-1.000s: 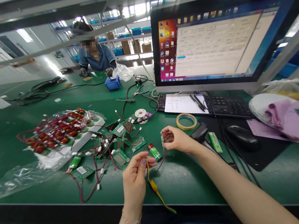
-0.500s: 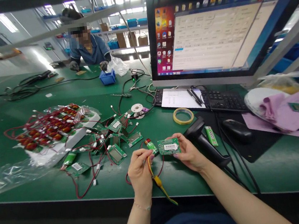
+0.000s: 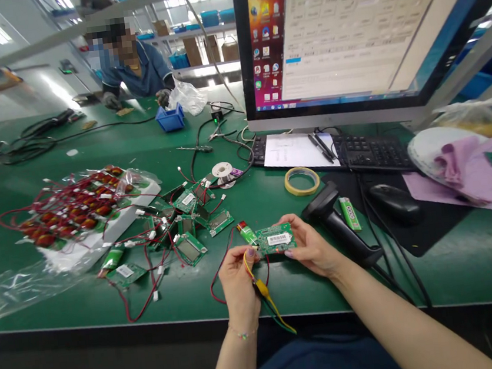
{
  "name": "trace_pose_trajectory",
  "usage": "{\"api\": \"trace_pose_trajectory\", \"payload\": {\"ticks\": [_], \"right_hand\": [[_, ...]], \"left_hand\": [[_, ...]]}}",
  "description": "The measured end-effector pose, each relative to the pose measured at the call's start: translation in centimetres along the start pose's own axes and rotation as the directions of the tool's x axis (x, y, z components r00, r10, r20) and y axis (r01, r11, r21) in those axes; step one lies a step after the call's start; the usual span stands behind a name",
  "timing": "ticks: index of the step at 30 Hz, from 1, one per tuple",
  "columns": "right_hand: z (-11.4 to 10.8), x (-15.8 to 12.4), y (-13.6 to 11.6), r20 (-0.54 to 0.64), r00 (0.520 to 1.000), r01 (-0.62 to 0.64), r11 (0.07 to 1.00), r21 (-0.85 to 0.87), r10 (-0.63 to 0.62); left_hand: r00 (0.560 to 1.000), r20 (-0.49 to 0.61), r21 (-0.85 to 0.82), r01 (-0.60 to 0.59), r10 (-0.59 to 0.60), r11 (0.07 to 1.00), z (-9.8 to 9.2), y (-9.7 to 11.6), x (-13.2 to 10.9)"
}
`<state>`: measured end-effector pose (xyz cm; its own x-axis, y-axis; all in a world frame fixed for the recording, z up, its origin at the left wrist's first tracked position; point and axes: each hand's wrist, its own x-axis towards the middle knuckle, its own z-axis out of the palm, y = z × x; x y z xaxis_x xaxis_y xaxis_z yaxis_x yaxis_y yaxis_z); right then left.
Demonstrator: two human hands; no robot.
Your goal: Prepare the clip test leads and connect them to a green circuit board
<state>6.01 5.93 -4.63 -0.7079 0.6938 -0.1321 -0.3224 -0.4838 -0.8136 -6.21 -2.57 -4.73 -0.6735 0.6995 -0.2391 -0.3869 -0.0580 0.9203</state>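
Note:
My right hand (image 3: 309, 248) grips the right end of a green circuit board (image 3: 275, 230) with a white barcode label facing up. At the board's left edge, my left hand (image 3: 239, 271) pinches the end of a cable (image 3: 264, 289) with yellow and green wires, which hangs toward the table edge. My fingertips hide the cable's tip, and I cannot tell whether it is seated in the board. Just behind the left fingertips lies a green battery (image 3: 247, 232), with red wire looping on the table nearby.
Several boards with small screens (image 3: 191, 247) lie in a pile to the left, near a white tray of red-wired parts (image 3: 76, 257). A barcode scanner (image 3: 340, 227), tape roll (image 3: 301, 182), mouse (image 3: 394, 203), keyboard (image 3: 373, 152) and monitor (image 3: 336, 116) stand right. A co-worker (image 3: 135, 70) sits across.
My left hand has moved right, bringing the cable end against the board's left edge. A small reddish light now shows on the board's lower edge. The camera view has shifted slightly.

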Motion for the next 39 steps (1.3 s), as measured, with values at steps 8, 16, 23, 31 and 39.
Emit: {"api": "trace_pose_trajectory", "payload": {"ticks": [8,16,23,31,39], "right_hand": [[-0.3,-0.2,-0.3,0.053,0.998,-0.026,0.995,0.094,0.021],[-1.1,0.3,-0.3,0.179,0.955,-0.249,0.968,0.041,0.238],[-0.8,2.0,-1.6,0.121,0.873,-0.442,0.871,-0.215,0.473],[0.0,3.1,-2.6,0.129,0.853,-0.372,0.762,-0.53,0.506],[-0.2,3.9,-1.6,0.225,0.938,-0.018,0.686,-0.727,0.263]], "left_hand": [[0.928,0.175,0.239,-0.365,0.329,0.9,-1.6,0.4,0.2],[0.386,0.772,0.339,-0.922,0.505,0.187,-4.3,1.8,-0.4],[0.27,0.874,0.266,-0.962,0.404,0.069,-5.4,1.2,-1.3],[0.288,0.876,0.295,-0.955,0.387,0.045,-6.3,0.2,-1.4],[0.29,0.894,0.305,-0.952,0.343,0.011,-5.5,0.7,-1.4]]}}
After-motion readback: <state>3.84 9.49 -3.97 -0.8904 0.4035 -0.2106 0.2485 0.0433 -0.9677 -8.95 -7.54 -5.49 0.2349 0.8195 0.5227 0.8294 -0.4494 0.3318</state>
